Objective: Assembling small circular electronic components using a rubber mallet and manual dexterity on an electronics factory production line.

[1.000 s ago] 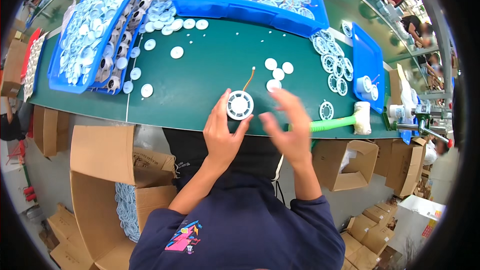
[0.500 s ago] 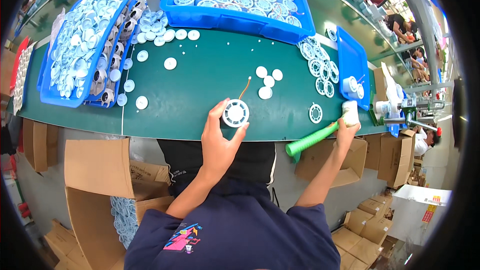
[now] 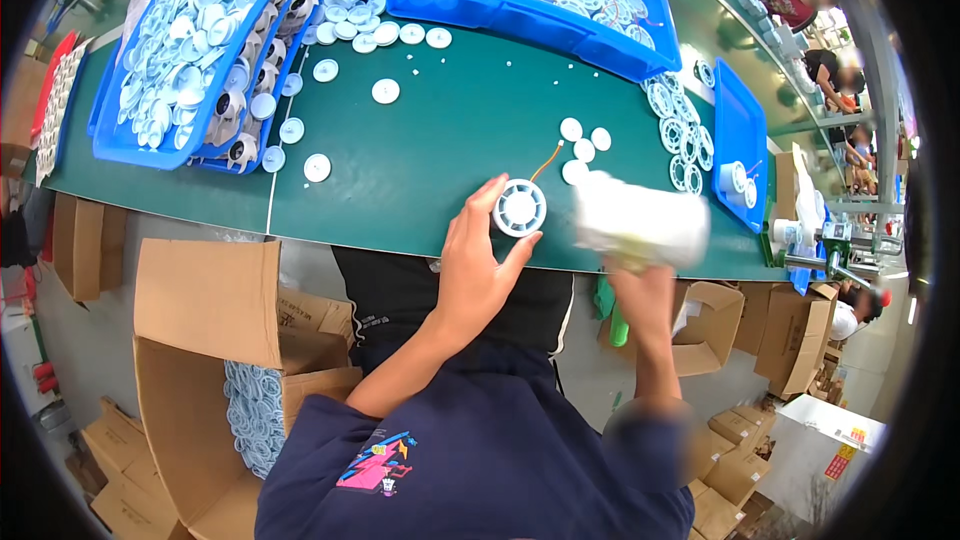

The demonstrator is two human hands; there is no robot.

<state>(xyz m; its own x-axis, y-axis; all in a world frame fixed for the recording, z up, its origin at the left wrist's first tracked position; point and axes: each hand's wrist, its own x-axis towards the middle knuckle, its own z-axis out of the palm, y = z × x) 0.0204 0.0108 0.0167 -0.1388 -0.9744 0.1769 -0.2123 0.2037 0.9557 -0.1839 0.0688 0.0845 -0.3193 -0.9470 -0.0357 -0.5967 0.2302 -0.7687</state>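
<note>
The left hand (image 3: pixel 474 270) is closed around the rim of a round white spoked housing (image 3: pixel 519 208), thumb on the near side and fingers on the far-left side. The housing is at the near edge of the green worktable (image 3: pixel 430 150); whether it rests on the surface or is held just above it, I cannot tell. A thin orange-brown wire (image 3: pixel 547 162) runs from it toward the far right.

The right hand (image 3: pixel 642 292) is clamped on a mallet close under its head; the white mallet head (image 3: pixel 643 223), blurred, is to the right of the housing and apart from it. Part of the green handle (image 3: pixel 619 328) shows below that hand.

Small white discs (image 3: pixel 584 150) lie near the housing, beyond it to the right. Farther right of it are pale spoked rings (image 3: pixel 688 144), then a shallow blue tray (image 3: pixel 738 120) with white cylindrical parts (image 3: pixel 739 178) in it.

Well beyond the housing stands a large blue bin (image 3: pixel 530 18) full of similar round parts. Well to its left are loose round caps (image 3: pixel 385 91) and a blue tray heaped with caps (image 3: pixel 140 148). An open cardboard box (image 3: pixel 205 305) sits below and left of the housing.
</note>
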